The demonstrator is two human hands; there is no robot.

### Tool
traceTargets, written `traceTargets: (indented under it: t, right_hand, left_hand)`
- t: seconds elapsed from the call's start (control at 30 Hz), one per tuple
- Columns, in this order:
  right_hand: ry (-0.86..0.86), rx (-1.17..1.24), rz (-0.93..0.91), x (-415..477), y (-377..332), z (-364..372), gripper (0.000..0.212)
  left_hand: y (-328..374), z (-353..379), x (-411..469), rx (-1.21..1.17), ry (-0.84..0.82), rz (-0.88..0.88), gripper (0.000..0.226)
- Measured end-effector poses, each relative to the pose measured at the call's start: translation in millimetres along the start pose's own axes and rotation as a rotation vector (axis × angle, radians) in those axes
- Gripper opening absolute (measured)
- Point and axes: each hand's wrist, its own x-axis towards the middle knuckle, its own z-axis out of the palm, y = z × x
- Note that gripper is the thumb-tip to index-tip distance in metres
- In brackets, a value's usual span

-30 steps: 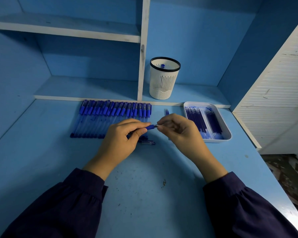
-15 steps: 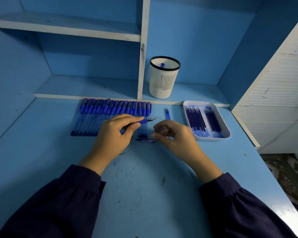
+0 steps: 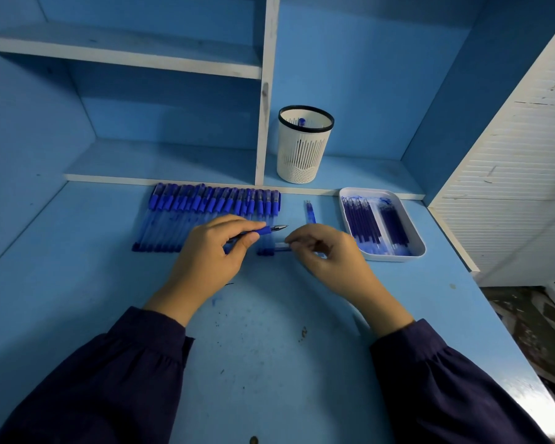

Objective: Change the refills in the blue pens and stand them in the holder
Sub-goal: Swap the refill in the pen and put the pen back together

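Note:
My left hand [image 3: 212,261] grips a blue pen [image 3: 265,230] by its barrel, with the uncapped metal tip pointing right. My right hand [image 3: 329,256] is just right of that tip, its fingers curled, and thumb and forefinger pinch the end of a small clear pen cap [image 3: 281,247] lying on the desk. Behind my hands a row of capped blue pens [image 3: 205,209] lies side by side. The white slotted holder [image 3: 303,152] stands on the low shelf with one blue pen [image 3: 301,121] inside. A white tray [image 3: 414,248] of blue refills sits at the right.
A short loose blue piece [image 3: 310,211] lies between the pen row and the tray. A white vertical shelf divider [image 3: 263,123] rises just left of the holder. A white slatted panel [image 3: 510,187] borders the desk on the right. Ink specks mark the desk near me.
My hands have parted: the right hand let go of the pen's tip and dropped down to the cap on the desk. The left hand still holds the pen, now slightly higher.

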Motion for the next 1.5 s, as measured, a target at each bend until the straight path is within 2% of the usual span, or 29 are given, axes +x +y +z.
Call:
traceTargets:
  t: [0.13, 0.3, 0.5, 0.73, 1.13, 1.3, 1.5]
  right_hand:
    - [0.121, 0.107, 0.087, 3.3, 2.4, -5.7, 0.014]
    - [0.201, 0.124, 0.083, 5.2, 4.8, -7.2, 0.016]
    - [0.187, 0.129, 0.023, 2.7, 0.6, -6.3, 0.014]
    - [0.112, 0.256, 0.035, -0.4, -4.7, 2.3, 0.014]
    - [0.138, 0.390, 0.067, -1.9, -0.5, 4.7, 0.018]
    - [0.137, 0.361, 0.060, -3.3, -2.0, 6.4, 0.015]
    - [0.229, 0.403, 0.002, -0.9, -18.8, 17.0, 0.014]
  left_hand:
    - [0.4, -0.2, 0.1, -0.009, -0.012, -0.002, 0.023]
    - [1.4, 3.3, -0.2, -0.010, -0.022, 0.002, 0.022]
    - [2.3, 6.5, -0.5, -0.014, -0.028, 0.012, 0.022]
    - [6.0, 8.6, -0.9, -0.027, 0.019, 0.029, 0.022]
    - [3.7, 12.6, -4.3, -0.039, 0.040, 0.062, 0.025]
    - [4.9, 13.5, -4.0, -0.037, 0.017, 0.032, 0.021]
    - [4.3, 12.3, 1.5, -0.040, 0.079, 0.016, 0.019]
